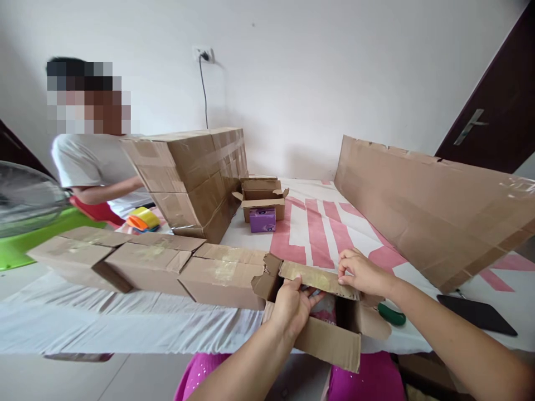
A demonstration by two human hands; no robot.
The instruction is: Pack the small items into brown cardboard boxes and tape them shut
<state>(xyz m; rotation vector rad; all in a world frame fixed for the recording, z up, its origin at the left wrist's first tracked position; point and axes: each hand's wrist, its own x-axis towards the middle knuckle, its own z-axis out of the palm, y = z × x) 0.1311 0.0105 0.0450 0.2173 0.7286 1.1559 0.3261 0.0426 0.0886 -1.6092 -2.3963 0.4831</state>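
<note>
Both hands are on one open carton [330, 342] at the near edge of the table [125, 328]. Our right hand [361, 273] pinches its far flap [315, 277]; our left hand [295, 306] curls at the mouth, grip unclear to us. Flaps are untaped, so sealing looks undone; three taped cartons [146, 262] lie alongside.

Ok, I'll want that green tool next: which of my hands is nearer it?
Right. Your right hand rests on the box flap just up-left of the green tool; your left hand grips that flap farther left.
</note>
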